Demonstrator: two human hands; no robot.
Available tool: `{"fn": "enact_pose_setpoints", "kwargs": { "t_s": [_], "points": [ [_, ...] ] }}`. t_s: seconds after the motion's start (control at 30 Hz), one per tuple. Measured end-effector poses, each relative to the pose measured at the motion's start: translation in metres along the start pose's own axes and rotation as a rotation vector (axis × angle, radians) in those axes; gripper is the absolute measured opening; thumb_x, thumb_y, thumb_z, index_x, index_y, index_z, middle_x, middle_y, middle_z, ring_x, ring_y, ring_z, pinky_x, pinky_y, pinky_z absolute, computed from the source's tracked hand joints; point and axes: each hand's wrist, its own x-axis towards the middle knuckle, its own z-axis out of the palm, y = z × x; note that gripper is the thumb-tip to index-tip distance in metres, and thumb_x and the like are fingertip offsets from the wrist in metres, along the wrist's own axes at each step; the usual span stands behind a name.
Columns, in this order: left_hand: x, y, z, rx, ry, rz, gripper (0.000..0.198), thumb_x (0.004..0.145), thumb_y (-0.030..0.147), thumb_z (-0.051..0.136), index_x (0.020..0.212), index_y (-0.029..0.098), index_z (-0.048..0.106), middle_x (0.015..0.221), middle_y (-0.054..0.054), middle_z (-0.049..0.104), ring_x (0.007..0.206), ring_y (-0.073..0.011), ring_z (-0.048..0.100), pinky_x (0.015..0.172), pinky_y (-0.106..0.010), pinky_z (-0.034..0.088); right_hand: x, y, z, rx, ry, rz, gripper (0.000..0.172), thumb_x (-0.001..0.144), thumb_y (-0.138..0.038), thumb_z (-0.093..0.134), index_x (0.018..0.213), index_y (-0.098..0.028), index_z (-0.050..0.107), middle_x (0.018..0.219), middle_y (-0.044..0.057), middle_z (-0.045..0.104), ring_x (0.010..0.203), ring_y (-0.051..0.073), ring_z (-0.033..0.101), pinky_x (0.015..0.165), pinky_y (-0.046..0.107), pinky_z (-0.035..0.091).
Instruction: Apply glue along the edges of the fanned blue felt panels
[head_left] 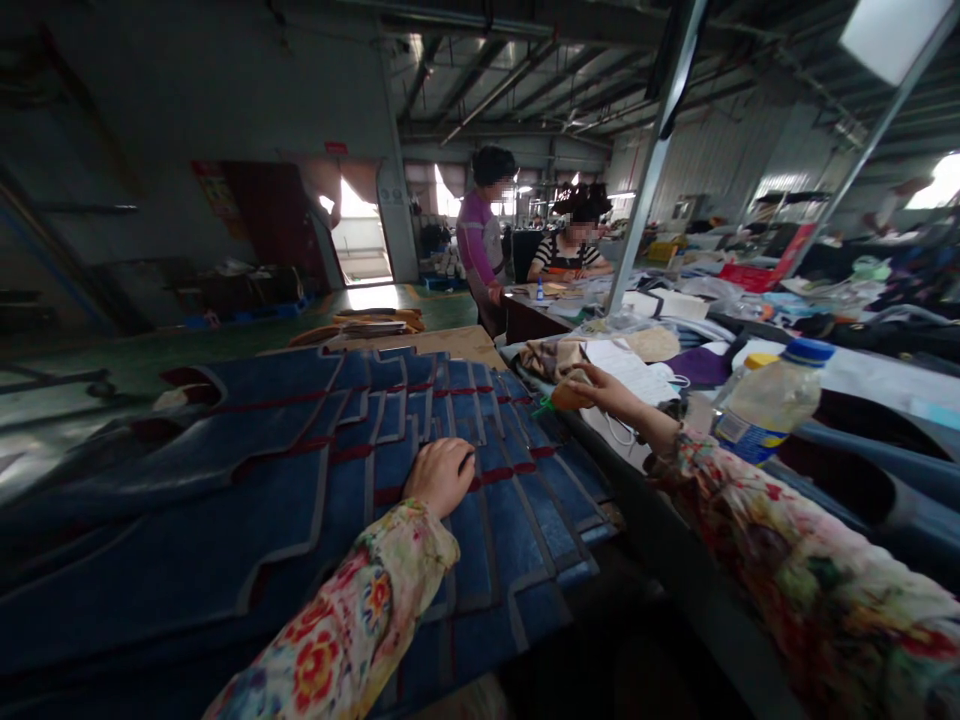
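Observation:
My left hand (441, 474) rests, fingers curled, on overlapping blue panels (409, 415) with grey edging and dark red strips. A small dark object (466, 459) shows at its thumb side, mostly hidden. Out at the panels' right edge, my right hand (600, 390) is closed around a tan-brown rounded piece (571, 393) whose kind I cannot make out. Something bright green (543, 406) sticks out beside that piece. Near the right hand lie a patterned brown cloth (551, 357) and a white sheet of paper (626, 368).
A clear bottle with a blue cap (780, 400) stands beside my right forearm. A metal post (651, 170) rises beyond the cluttered right-hand table. Two people work farther back: one in purple sleeves (476, 240), another in a striped top (571, 260). Flat brown pieces (379, 322) are stacked behind the panels.

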Motion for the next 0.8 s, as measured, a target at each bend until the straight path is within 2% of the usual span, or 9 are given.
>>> {"fn": "enact_pose_setpoints", "kwargs": {
  "t_s": [0.1,0.17,0.23,0.4,0.47,0.67,0.8],
  "points": [
    [0.000,0.000,0.001,0.003,0.001,-0.001,0.020,0.085,0.024,0.044,0.096,0.022,0.061,0.102,-0.003,0.065,0.099,-0.0188,0.056,0.088,-0.034,0.041,0.005,0.005,0.008,-0.008,0.020,-0.021,0.051,0.073,-0.045,0.059,0.118,-0.021,0.050,0.110,0.007,0.060,0.106,0.024,0.054,0.088,0.039,0.046],
    [0.000,0.000,0.000,0.003,-0.003,-0.004,0.020,0.085,0.024,0.044,0.097,0.022,0.061,0.102,-0.003,0.065,0.099,-0.0188,0.056,0.088,-0.034,0.041,0.004,0.004,0.009,-0.011,0.017,-0.016,0.052,0.073,-0.044,0.060,0.118,-0.020,0.051,0.111,0.007,0.060,0.107,0.025,0.053,0.092,0.041,0.043],
    [-0.001,0.000,0.000,0.001,-0.004,-0.005,0.020,0.085,0.024,0.044,0.096,0.022,0.061,0.102,-0.003,0.065,0.099,-0.0188,0.056,0.088,-0.034,0.041,0.001,0.001,0.007,-0.009,0.001,-0.003,0.053,0.073,-0.044,0.060,0.119,-0.020,0.050,0.109,0.007,0.061,0.105,0.025,0.055,0.091,0.041,0.045],
    [-0.001,0.000,0.000,-0.013,0.004,-0.001,0.020,0.085,0.024,0.044,0.096,0.022,0.061,0.103,-0.003,0.065,0.099,-0.0196,0.056,0.088,-0.036,0.041,-0.014,-0.014,-0.007,0.001,-0.091,0.100,0.059,0.072,-0.046,0.061,0.124,-0.021,0.049,0.113,0.008,0.060,0.097,0.026,0.059,0.071,0.033,0.054],
    [-0.001,0.000,0.000,-0.016,0.002,-0.001,0.021,0.085,0.024,0.044,0.096,0.022,0.061,0.103,-0.004,0.065,0.100,-0.0198,0.056,0.088,-0.036,0.041,-0.021,-0.020,-0.013,-0.014,-0.112,0.137,0.059,0.071,-0.045,0.063,0.123,-0.021,0.050,0.115,0.008,0.060,0.098,0.026,0.058,0.069,0.031,0.055],
    [0.000,0.000,-0.001,-0.004,-0.012,0.002,0.021,0.085,0.024,0.043,0.096,0.022,0.061,0.103,-0.003,0.065,0.100,-0.0198,0.056,0.089,-0.035,0.041,-0.035,-0.027,-0.024,-0.069,-0.161,0.162,0.051,0.073,-0.040,0.063,0.119,-0.020,0.054,0.116,0.008,0.060,0.103,0.027,0.056,0.078,0.033,0.052],
    [0.000,0.000,-0.001,-0.003,-0.015,0.004,0.021,0.085,0.024,0.044,0.096,0.022,0.062,0.102,-0.004,0.065,0.100,-0.0195,0.056,0.088,-0.035,0.042,-0.038,-0.025,-0.021,-0.046,-0.108,0.145,0.049,0.075,-0.041,0.061,0.120,-0.021,0.053,0.109,0.007,0.063,0.102,0.026,0.056,0.082,0.034,0.050]
  ]
}}
